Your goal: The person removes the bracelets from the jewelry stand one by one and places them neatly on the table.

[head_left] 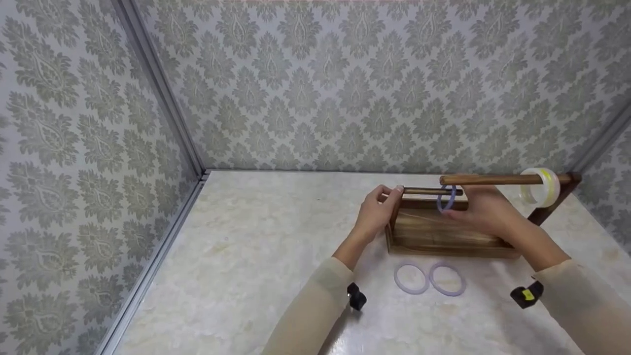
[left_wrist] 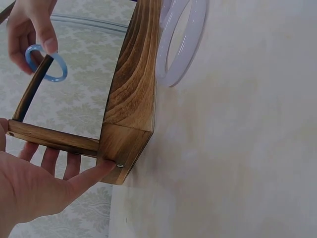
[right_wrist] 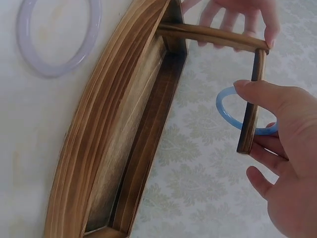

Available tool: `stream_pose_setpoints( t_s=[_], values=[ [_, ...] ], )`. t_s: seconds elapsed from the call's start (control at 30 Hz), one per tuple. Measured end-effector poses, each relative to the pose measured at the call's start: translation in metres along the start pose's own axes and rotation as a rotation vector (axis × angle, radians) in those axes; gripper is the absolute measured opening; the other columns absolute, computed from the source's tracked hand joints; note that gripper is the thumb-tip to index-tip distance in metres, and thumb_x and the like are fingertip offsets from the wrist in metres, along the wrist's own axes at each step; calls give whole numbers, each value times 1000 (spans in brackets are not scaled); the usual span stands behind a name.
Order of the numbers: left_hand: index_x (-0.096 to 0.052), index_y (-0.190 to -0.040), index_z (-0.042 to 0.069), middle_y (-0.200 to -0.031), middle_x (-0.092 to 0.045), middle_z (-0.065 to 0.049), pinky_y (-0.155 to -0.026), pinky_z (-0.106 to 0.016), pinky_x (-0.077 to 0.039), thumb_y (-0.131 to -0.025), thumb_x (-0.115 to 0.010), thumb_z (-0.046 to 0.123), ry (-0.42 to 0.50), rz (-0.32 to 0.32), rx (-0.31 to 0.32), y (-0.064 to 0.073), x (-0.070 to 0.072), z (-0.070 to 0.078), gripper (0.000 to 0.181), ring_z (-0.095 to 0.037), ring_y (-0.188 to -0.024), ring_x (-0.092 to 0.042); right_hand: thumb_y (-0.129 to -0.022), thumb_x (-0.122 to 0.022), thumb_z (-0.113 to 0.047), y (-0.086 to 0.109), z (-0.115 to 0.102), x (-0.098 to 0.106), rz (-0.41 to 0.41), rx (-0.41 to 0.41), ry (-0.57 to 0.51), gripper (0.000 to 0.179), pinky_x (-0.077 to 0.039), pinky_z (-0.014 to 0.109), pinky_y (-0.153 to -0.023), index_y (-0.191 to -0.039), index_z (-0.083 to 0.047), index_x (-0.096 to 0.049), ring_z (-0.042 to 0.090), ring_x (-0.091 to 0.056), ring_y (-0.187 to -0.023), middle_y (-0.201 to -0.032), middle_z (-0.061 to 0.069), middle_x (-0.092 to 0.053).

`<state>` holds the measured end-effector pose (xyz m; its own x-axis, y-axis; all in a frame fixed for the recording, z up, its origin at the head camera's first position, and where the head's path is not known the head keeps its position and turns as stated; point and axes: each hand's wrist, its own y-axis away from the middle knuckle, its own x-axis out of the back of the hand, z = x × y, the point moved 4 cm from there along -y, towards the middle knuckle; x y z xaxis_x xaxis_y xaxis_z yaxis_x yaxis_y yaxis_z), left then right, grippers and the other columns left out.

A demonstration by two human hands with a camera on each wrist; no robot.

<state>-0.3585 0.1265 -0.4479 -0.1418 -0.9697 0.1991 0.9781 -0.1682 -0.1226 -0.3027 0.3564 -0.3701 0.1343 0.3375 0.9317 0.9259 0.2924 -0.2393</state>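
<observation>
right hand (head_left: 485, 209) holds a blue bangle (right_wrist: 220, 107) between thumb and fingers, around the short rod (head_left: 424, 191); left hand (head_left: 375, 211) grips the wooden rack (head_left: 443, 250) by its end post (left_wrist: 54, 140); 2 lilac bangles (head_left: 447, 294) lie nearby

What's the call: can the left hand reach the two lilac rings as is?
Probably yes: the lilac rings lie uncovered in front of the wooden stand. The left hand holds that stand, so it likely must let go first.

Two bangles (head_left: 430, 281) lie side by side on the table (head_left: 276, 256) before the rack (head_left: 453, 251), another bangle (right_wrist: 225, 113) encircling its left bar (head_left: 419, 191), further bangles (head_left: 552, 188) its right bar (head_left: 488, 180).
</observation>
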Motion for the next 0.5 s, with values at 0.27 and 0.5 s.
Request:
stream_pose_setpoints(
  t_s=[0.27,0.5],
  values=[
    [-66,-95,24,-91,-65,3,-72,-33,-49,-104,-60,58,-10,1,5,0,1,0,36,-15,-82,-60,-92,-85,-27,14,18,6,10,-42,-39,77,-51,64,-91,-153,3,-48,50,-63,-117,-139,34,-59],
    [-66,-95,25,-91,-65,4,-75,-33,-50,-103,-60,61,-13,-1,15,-1,1,-1,37,-13,-83,-61,-88,-89,-17,25,25,4,74,26,-13,67,-51,63,-86,-142,2,-55,51,-63,-114,-126,30,-65]
  ],
)
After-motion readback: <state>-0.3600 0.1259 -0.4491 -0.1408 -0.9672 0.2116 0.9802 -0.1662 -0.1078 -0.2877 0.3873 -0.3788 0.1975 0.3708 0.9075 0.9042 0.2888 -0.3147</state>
